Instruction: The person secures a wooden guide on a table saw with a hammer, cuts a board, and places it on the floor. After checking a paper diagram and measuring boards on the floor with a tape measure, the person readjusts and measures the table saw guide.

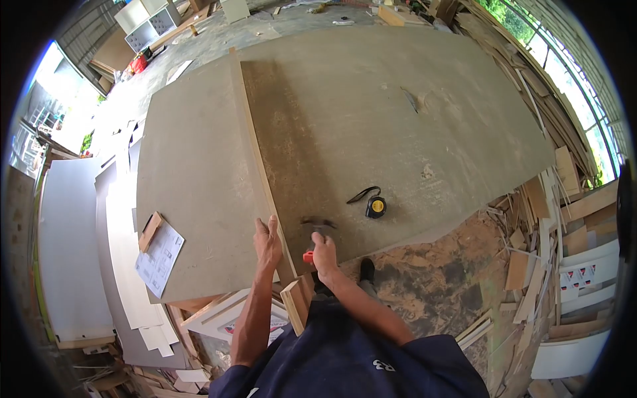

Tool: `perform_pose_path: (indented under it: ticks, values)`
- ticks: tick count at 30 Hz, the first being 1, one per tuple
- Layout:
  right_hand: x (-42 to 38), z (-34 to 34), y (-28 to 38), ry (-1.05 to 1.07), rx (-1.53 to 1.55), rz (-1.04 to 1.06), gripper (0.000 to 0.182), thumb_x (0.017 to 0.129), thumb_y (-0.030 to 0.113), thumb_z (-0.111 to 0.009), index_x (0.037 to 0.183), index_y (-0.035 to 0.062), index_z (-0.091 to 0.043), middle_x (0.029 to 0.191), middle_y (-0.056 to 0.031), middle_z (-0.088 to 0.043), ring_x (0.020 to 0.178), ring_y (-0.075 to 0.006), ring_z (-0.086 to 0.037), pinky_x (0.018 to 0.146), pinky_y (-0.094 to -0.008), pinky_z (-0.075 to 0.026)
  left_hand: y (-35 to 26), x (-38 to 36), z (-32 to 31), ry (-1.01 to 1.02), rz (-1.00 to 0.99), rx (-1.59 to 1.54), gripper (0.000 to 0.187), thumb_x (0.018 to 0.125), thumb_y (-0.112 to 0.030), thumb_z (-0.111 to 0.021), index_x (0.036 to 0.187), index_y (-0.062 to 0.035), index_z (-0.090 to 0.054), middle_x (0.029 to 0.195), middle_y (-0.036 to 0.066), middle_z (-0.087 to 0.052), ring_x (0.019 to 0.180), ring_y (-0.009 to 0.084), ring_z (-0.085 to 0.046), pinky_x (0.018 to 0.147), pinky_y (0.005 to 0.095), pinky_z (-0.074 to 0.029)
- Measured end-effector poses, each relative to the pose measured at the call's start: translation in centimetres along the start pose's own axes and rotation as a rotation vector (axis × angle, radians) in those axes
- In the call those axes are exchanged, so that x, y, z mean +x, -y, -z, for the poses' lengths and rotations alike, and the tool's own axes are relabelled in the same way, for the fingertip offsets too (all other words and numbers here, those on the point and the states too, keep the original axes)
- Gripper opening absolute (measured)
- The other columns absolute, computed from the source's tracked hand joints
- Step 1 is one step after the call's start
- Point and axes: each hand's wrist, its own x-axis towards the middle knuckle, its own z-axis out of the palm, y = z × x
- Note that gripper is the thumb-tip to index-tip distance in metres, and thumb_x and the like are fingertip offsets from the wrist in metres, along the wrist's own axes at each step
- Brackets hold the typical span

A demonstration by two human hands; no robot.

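A long wooden board [255,146] stands on edge across the large brown-grey panel [371,79]. My left hand [267,245] is closed on the board's near part, against its left side; some fingers are hidden. My right hand [324,253] is wrapped round the handle of a hammer [317,229], whose dark head is blurred above the panel, right of the board. Red shows on the handle's end below my hand. A short wooden piece [296,305] sits crosswise at the board's near end, close to my shirt.
A black and yellow tape measure [376,207] with a strap lies on the panel at right. A printed drawing sheet [160,262] lies at left under a small wood block [150,230]. Wood offcuts [531,259] pile up at right. White panels [76,245] stand at left.
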Motion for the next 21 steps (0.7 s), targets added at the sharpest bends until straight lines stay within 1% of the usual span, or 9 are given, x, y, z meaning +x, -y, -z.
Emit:
perform_pose_path:
  ticks: [2,3,4,7,10,15,17,20,21]
  values:
    - [0.8,-0.1,-0.4,-0.375,-0.008,0.191,0.044,0.098,0.038,-0.052,0.110,-0.0037,-0.058,0.091,-0.0137,-0.064,0.065,-0.0197,-0.061,0.056,-0.0396,-0.050,-2.8,0.0,1.8,0.254,0.212,0.024,0.081,0.099,-0.053,-0.048,0.135,0.0183,-0.039,0.089,0.035,-0.060,0.085,0.0448,-0.061,0.079,0.0502,-0.046]
    - [1.1,-0.3,-1.1,-0.535,-0.163,0.272,0.046,0.099,0.037,-0.052,0.112,-0.0067,-0.056,0.095,-0.0175,-0.063,0.080,-0.0268,-0.063,0.073,-0.0414,-0.050,-2.8,0.0,1.9,0.251,0.213,0.024,0.081,0.099,-0.053,-0.048,0.135,0.0183,-0.039,0.089,0.035,-0.060,0.085,0.0448,-0.061,0.079,0.0502,-0.046]
    - [0.9,-0.5,-1.7,-0.534,-0.163,0.273,0.046,0.099,0.037,-0.052,0.112,-0.0067,-0.056,0.095,-0.0175,-0.063,0.080,-0.0268,-0.063,0.073,-0.0414,-0.050,-2.8,0.0,2.0,0.243,0.203,0.025,0.081,0.098,-0.053,-0.048,0.135,0.0181,-0.039,0.088,0.034,-0.061,0.084,0.0434,-0.061,0.079,0.0501,-0.046]
    - [1.5,-1.1,-5.0,-0.070,-0.422,0.352,0.047,0.099,0.037,-0.051,0.109,-0.0090,-0.055,0.095,-0.0190,-0.064,0.086,-0.0303,-0.061,0.081,-0.0402,-0.048,-0.3,0.2,0.4,0.126,0.121,-0.004,0.079,0.098,-0.053,-0.050,0.134,0.0168,-0.041,0.086,0.032,-0.061,0.080,0.0409,-0.061,0.076,0.0499,-0.046]
    - [-0.9,-1.3,-1.4,-0.042,0.002,0.056,0.045,0.099,0.034,-0.052,0.111,-0.0090,-0.055,0.098,-0.0186,-0.066,0.091,-0.0293,-0.064,0.080,-0.0369,-0.049,-0.3,0.1,0.8,0.060,0.092,-0.016,0.078,0.097,-0.053,-0.051,0.133,0.0154,-0.042,0.085,0.031,-0.062,0.080,0.0397,-0.062,0.075,0.0490,-0.047]
    - [-0.4,-2.5,-3.0,-0.468,-0.310,0.131,0.037,0.098,0.030,-0.055,0.108,-0.0051,-0.062,0.101,-0.0103,-0.067,0.090,-0.0181,-0.061,0.078,-0.0309,-0.047,-3.5,0.0,2.7,0.232,0.256,0.039,0.083,0.092,-0.049,-0.061,0.138,0.0159,-0.038,0.092,0.032,-0.066,0.091,0.0407,-0.067,0.083,0.0447,-0.050]
    - [-0.4,-1.4,-3.3,0.071,-0.101,0.170,0.037,0.098,0.032,-0.055,0.108,-0.0039,-0.062,0.104,-0.0088,-0.067,0.093,-0.0173,-0.060,0.081,-0.0299,-0.046,-2.7,-0.3,3.1,0.223,0.110,-0.035,0.084,0.085,-0.038,-0.070,0.140,0.0149,-0.035,0.104,0.034,-0.065,0.102,0.0421,-0.065,0.090,0.0434,-0.050]
    - [1.2,-0.4,-2.3,0.089,-0.023,0.156,0.038,0.099,0.030,-0.054,0.116,-0.0039,-0.059,0.104,-0.0073,-0.066,0.098,-0.0176,-0.059,0.087,-0.0293,-0.044,0.0,0.0,3.4,0.247,0.040,-0.015,0.087,0.080,-0.027,-0.072,0.144,0.0140,-0.028,0.114,0.036,-0.061,0.108,0.0443,-0.062,0.094,0.0447,-0.048]
    - [2.4,-0.4,-2.5,0.052,-0.074,0.213,0.031,0.098,0.031,-0.055,0.109,0.0026,-0.059,0.091,-0.0038,-0.063,0.080,-0.0149,-0.060,0.069,-0.0288,-0.047,1.1,0.3,3.8,0.232,0.031,-0.016,0.087,0.080,-0.027,-0.072,0.144,0.0140,-0.028,0.114,0.036,-0.061,0.108,0.0443,-0.062,0.094,0.0447,-0.048]
